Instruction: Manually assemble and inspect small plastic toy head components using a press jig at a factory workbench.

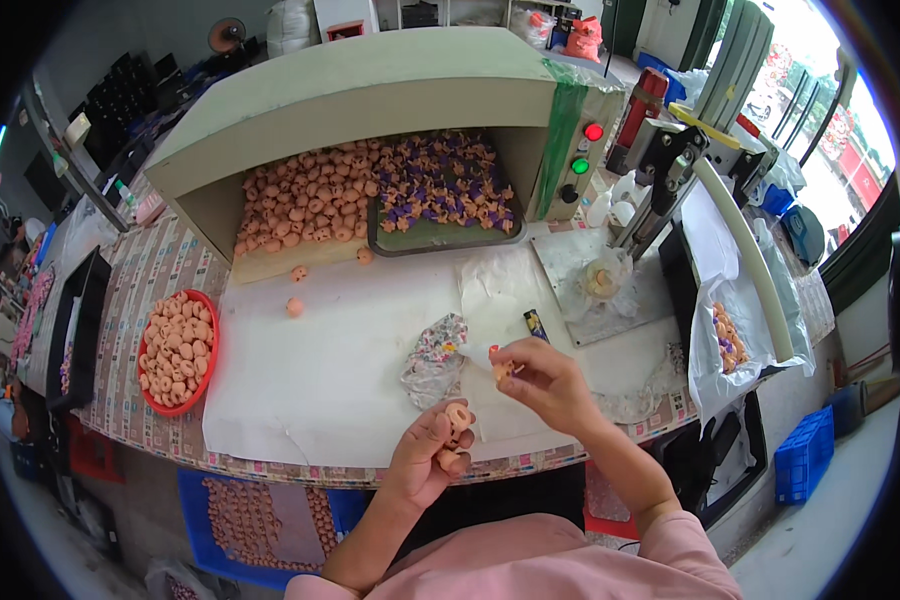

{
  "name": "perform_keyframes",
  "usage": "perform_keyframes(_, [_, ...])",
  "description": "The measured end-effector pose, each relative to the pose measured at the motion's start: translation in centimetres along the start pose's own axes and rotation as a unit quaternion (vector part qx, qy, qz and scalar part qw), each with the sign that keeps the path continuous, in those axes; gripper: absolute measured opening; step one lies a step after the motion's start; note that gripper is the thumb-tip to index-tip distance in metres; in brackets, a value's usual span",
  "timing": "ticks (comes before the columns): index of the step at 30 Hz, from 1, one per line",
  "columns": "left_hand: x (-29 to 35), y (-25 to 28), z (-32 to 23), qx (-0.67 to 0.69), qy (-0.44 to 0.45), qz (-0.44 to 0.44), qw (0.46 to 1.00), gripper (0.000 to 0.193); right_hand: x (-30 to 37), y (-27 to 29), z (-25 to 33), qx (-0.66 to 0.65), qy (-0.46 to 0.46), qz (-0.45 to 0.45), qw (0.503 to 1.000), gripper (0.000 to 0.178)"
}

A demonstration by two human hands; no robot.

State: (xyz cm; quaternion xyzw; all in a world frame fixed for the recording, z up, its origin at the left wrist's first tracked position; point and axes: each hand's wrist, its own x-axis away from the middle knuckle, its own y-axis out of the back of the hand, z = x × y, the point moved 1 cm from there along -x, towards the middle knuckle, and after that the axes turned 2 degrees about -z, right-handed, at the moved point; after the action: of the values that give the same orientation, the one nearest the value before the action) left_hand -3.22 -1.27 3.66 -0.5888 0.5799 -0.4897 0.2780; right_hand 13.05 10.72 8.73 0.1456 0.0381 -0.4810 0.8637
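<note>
My left hand (pixel 422 462) is closed around a few small peach-coloured hollow doll heads (pixel 457 415), which show between the thumb and fingers. To its right and a little higher, my right hand (pixel 545 382) pinches a small peach piece (pixel 503 370) with a touch of red-orange above it; its exact kind is too small to tell. The two hands are apart, above the near part of the white sheet (pixel 310 370). Just beyond them lies a crumpled clear plastic bag (pixel 435 360) with coloured specks. A dark tube-shaped object (pixel 535 325) rests past the right hand.
A long box-shaped machine (pixel 370 95) shelters piled doll heads (pixel 305 195) and a dark tray (pixel 450 243) of purple-and-peach figures. A red basin (pixel 210 370) of heads stands left. On the right are a lever press (pixel 660 170) and a foil-lined bin (pixel 705 390). A blue tray (pixel 200 520) sits below.
</note>
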Motion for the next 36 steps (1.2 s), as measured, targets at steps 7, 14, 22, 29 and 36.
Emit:
perform_keyframes(7, [-2.0,-0.5,3.6,-0.096,0.012,-0.035,0.995,0.034,6.0,1.9,1.7,0.043,-0.024,0.025,0.998,0.030])
perform_keyframes(14, [-2.0,-1.6,5.5,-0.123,0.020,-0.037,0.992,0.032,7.3,3.8,0.7,0.066,0.032,0.004,0.997,0.028])
perform_keyframes(22, [-1.8,-1.0,6.1,-0.146,0.040,-0.016,0.988,0.031,7.6,5.4,0.5,0.115,0.088,0.069,0.987,0.031])
perform_keyframes(29, [-1.5,-1.6,5.9,-0.171,0.011,-0.035,0.985,0.030,7.9,4.8,0.3,0.128,0.087,0.050,0.987,0.030])
perform_keyframes(36, [-1.1,-1.2,5.4,-0.146,0.073,-0.029,0.986,0.030,7.5,4.6,0.3,0.130,0.101,0.086,0.983,0.029])
